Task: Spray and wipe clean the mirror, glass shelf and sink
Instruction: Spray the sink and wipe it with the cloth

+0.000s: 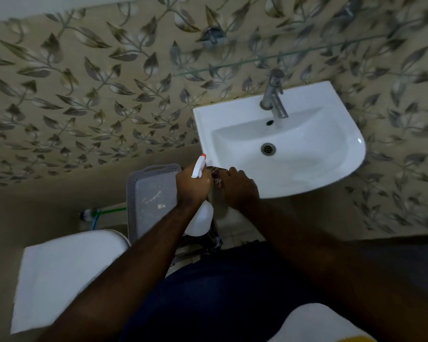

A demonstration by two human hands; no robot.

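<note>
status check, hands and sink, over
Left hand gripping spray bottle. Right hand holding patterned cloth at sink front rim. Basin clear.

Glossy white ceramic sink (331,169), dull metal tap (273,95), clear glass shelf (269,57), white plastic spray bottle (200,218), grey perforated plastic basket (153,193).

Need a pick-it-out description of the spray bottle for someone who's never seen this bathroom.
Start at the white wall-mounted sink below the glass shelf. At its near left corner both hands meet; the left hand grips the spray bottle by the neck. It is white with a white trigger head and an orange nozzle tip, unlike the grey perforated basket beside it.
</note>
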